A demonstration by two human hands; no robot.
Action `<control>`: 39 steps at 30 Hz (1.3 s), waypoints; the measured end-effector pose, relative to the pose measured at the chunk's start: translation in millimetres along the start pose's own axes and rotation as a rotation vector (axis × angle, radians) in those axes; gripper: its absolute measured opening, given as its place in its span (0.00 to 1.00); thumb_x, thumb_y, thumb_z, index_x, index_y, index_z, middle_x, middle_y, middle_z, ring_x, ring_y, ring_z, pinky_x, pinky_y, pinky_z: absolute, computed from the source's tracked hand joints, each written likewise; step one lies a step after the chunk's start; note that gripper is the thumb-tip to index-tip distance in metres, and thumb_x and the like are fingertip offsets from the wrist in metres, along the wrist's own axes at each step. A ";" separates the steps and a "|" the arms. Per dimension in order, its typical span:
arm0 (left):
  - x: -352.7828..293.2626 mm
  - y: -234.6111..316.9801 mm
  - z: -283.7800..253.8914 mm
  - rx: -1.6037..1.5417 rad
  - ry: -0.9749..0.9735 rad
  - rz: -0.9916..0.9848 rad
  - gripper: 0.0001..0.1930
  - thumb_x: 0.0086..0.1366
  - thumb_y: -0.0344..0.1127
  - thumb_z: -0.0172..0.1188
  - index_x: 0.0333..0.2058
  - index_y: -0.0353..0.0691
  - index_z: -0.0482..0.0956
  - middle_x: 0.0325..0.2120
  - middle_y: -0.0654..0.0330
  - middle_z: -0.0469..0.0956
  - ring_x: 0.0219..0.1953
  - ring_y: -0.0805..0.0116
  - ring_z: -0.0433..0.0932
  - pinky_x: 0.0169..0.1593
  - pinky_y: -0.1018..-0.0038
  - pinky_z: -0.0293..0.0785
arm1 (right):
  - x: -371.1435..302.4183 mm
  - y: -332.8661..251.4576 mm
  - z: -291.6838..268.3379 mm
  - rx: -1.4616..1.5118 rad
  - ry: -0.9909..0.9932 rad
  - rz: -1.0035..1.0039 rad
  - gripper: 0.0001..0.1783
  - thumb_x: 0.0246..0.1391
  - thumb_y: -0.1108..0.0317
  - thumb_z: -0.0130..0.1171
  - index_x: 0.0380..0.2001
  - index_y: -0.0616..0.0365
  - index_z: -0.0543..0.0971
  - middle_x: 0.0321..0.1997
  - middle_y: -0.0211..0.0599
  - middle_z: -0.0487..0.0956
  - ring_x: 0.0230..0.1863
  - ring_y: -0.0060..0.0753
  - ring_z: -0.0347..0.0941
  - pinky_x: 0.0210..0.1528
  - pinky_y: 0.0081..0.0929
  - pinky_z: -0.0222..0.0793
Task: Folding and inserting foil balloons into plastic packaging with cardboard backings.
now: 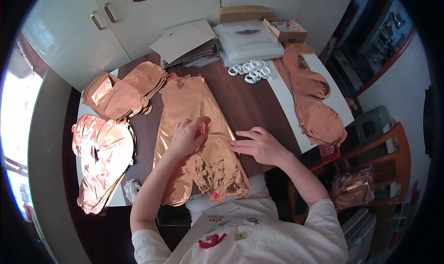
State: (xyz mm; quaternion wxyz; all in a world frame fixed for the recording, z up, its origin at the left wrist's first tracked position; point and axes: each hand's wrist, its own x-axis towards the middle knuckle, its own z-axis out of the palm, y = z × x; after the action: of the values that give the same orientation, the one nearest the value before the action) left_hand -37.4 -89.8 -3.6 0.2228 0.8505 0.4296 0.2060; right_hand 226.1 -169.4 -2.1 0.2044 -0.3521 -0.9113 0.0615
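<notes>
A flat rose-gold foil balloon (189, 97), apparently one of a stack, lies lengthwise before me on the brown table. Its near end is crinkled and hangs toward my lap. My left hand (187, 137) rests over its middle, fingers bent and the thumb apart from the forefinger. At the balloon's right edge is my right hand (261, 146), its fingers stretched out and their tips touching or nearly touching the foil. I see nothing held in either hand.
More foil balloons lie in stacks at far left (122, 90), near left (104, 148) and right (312, 97). Behind are grey-white cards (182, 39), clear plastic bags (249, 42), white ribbon rolls (252, 70) and a small cardboard box (286, 30). A wooden chair (393, 148) stands at right.
</notes>
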 end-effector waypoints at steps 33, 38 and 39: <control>126.5 -47.2 9.9 0.122 0.025 -0.333 0.16 0.56 0.47 0.61 0.30 0.39 0.82 0.27 0.55 0.81 0.31 0.60 0.80 0.38 0.66 0.75 | -13.1 2.3 9.9 0.007 0.056 0.055 0.15 0.49 0.75 0.52 0.39 0.50 0.82 0.50 0.25 0.79 0.56 0.28 0.72 0.53 0.31 0.62; 127.7 -54.0 15.4 0.134 0.057 -0.312 0.15 0.55 0.48 0.61 0.31 0.41 0.81 0.27 0.55 0.81 0.31 0.60 0.80 0.37 0.66 0.74 | -12.2 3.3 9.5 0.024 0.070 0.057 0.15 0.48 0.75 0.53 0.38 0.50 0.82 0.49 0.25 0.80 0.55 0.27 0.72 0.52 0.31 0.62; 128.0 -52.6 15.2 0.128 0.050 -0.323 0.15 0.54 0.49 0.61 0.30 0.43 0.82 0.28 0.55 0.81 0.35 0.58 0.79 0.41 0.63 0.74 | -12.2 3.3 9.2 0.032 0.072 0.060 0.15 0.48 0.75 0.53 0.38 0.50 0.83 0.49 0.25 0.80 0.55 0.27 0.72 0.52 0.31 0.62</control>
State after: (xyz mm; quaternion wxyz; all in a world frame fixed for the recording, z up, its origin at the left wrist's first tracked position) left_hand 7.1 40.4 -24.9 0.1874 0.7774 0.5785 0.1609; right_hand 232.5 -174.8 -15.4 0.2407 -0.3779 -0.8913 0.0697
